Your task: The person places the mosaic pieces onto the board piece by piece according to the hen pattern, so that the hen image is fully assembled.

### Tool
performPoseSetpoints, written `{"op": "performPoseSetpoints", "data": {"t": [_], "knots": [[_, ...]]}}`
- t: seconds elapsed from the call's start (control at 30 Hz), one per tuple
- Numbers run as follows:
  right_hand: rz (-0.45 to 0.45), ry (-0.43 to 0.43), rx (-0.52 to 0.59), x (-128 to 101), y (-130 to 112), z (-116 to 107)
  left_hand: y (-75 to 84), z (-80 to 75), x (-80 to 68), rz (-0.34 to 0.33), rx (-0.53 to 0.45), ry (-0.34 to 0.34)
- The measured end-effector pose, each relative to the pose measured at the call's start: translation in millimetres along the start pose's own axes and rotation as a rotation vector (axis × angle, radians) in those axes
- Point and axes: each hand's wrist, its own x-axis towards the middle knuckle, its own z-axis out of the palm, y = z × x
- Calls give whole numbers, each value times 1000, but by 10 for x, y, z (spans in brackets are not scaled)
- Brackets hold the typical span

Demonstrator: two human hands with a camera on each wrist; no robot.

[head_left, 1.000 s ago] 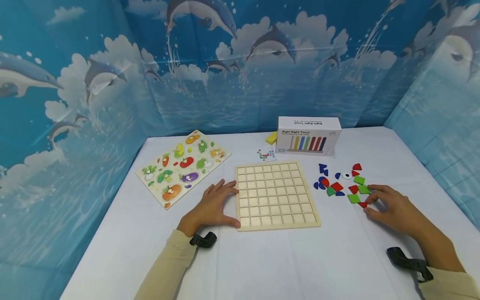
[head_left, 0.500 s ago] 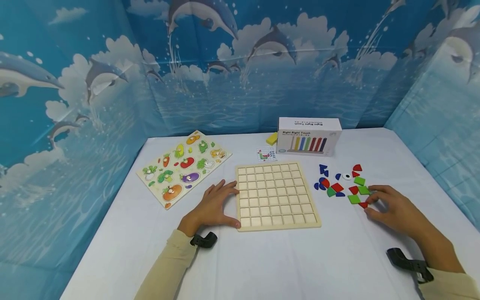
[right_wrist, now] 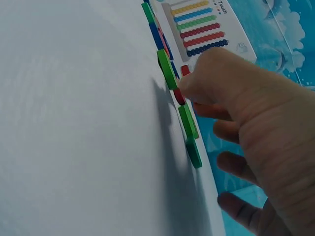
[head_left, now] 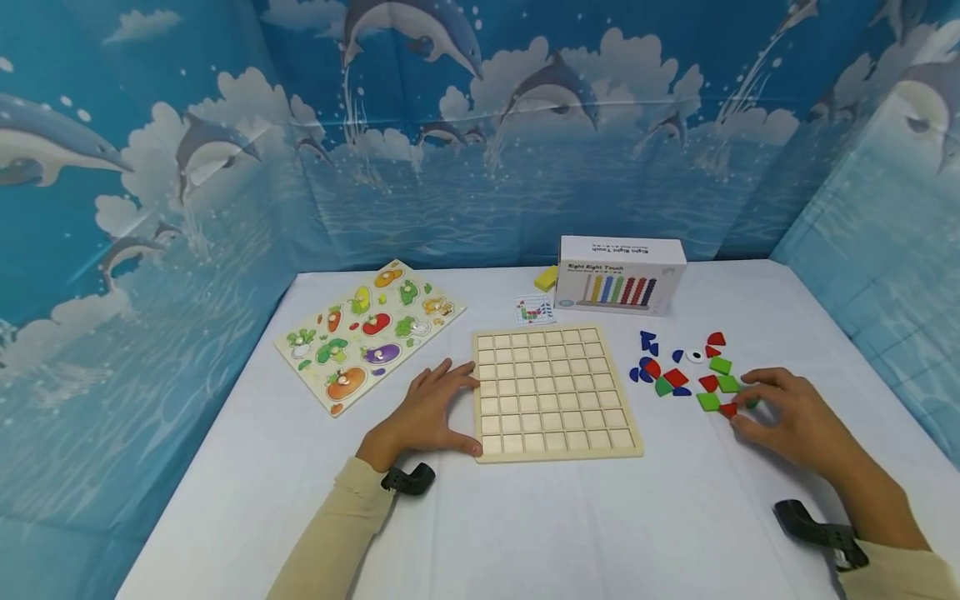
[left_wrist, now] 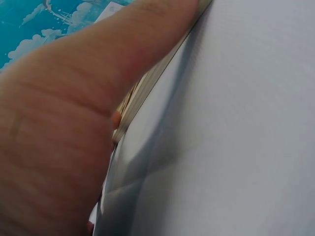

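The white table point(head_left: 525, 517) carries everything, and the biggest thing on it is my wooden grid board point(head_left: 553, 393), lying flat at the middle, nearer the front edge than the back. Toward the left edge lies the vegetable puzzle board point(head_left: 367, 333), turned at an angle. Close to the back edge stands the white abacus box point(head_left: 621, 273), with a yellow block point(head_left: 545, 278) just beside its left end and a small pattern card point(head_left: 534, 310) in front of that.

My left arm comes in from the front edge, sleeve down on the cloth. My left hand point(head_left: 427, 414) lies flat beside the grid board, fingers straight and spread against its left side, thumb along the front left corner. It grips nothing; it only rests against the wood.

My right arm reaches in from the front right corner. My right hand point(head_left: 787, 412) is arched over the near end of the coloured shape pieces point(head_left: 686, 371), which are scattered between the board and the right edge. Its thumb and forefinger are curled in, pinching a small red piece point(head_left: 727, 409) that lies on the cloth just beside a green square point(head_left: 708, 401). The other fingers hang loosely curled.
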Motion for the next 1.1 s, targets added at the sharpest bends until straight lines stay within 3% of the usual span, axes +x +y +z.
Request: {"op": "performPoseSetpoints", "data": {"t": [0.2, 0.43, 0.77, 1.1], "knots": [[-117, 56, 25, 139, -128, -8, -2, -7, -14, -2, 1, 2], [-162, -1, 152, 622, -586, 36, -10, -15, -20, -15, 11, 0], [-266, -100, 333, 1252, -1162, 453, 19, -34, -17, -3, -9, 7], [-383, -137, 459, 1646, -1587, 914, 28, -29, -3, -5, 6, -9]]}}
